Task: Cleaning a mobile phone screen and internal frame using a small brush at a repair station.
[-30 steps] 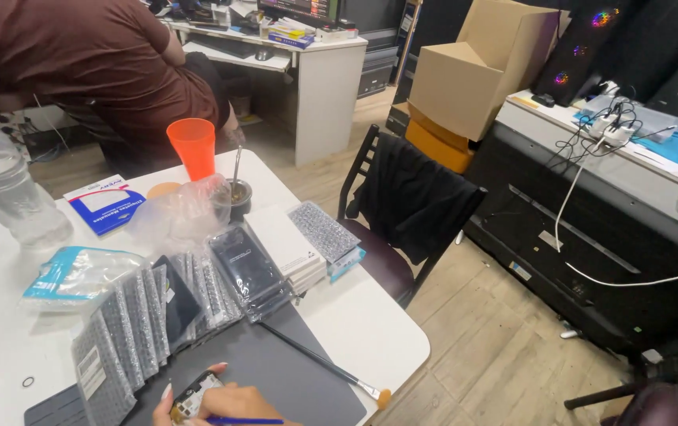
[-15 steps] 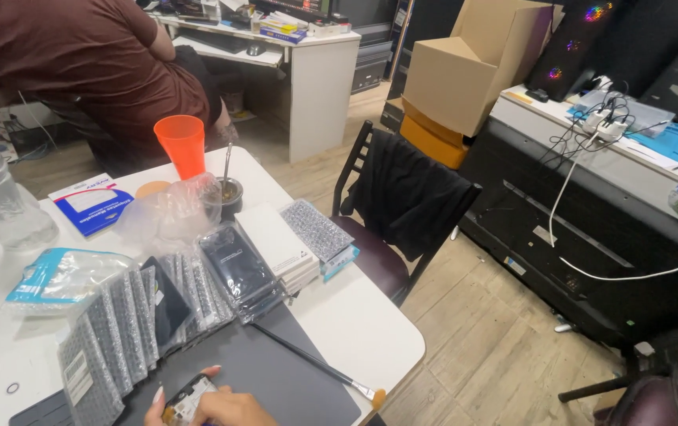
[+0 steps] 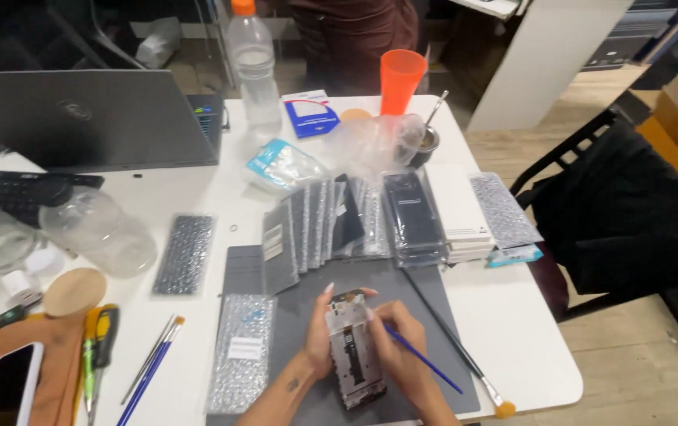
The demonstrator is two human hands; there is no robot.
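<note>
Grey mat (image 3: 425, 312) lies at the near edge of the desk (image 3: 512, 347), and both hands work over it. The left hand (image 3: 319, 323) curls around the left side of an open phone (image 3: 354, 355), fingers pressed on its edge. The right hand (image 3: 402, 351) pinches a thin blue brush (image 3: 425, 363) and also steadies the right side of the phone. The phone stands tilted up off the mat, its insides facing up.

The phone could slip, I think, because only its edges are held and one hand has the brush too. If it drops it lands on the mat, which is soft, so that is a small worry. The brush tip is close to the tiny parts inside. A hard push could bend one.

A long brush (image 3: 453, 343) lies on the mat just right of the hands, its tip near the desk's near right corner. An elbow could knock it off the edge.

Farther back, a row of bagged phone parts (image 3: 323, 221) leans along the far edge of the mat. A bump could tip them like dominoes.

Near the far edge stand an orange cup (image 3: 399, 79) and a clear bottle (image 3: 254, 71), close to a laptop (image 3: 94, 118) at the far left. A spill there could wet the laptop and the parts.
</note>
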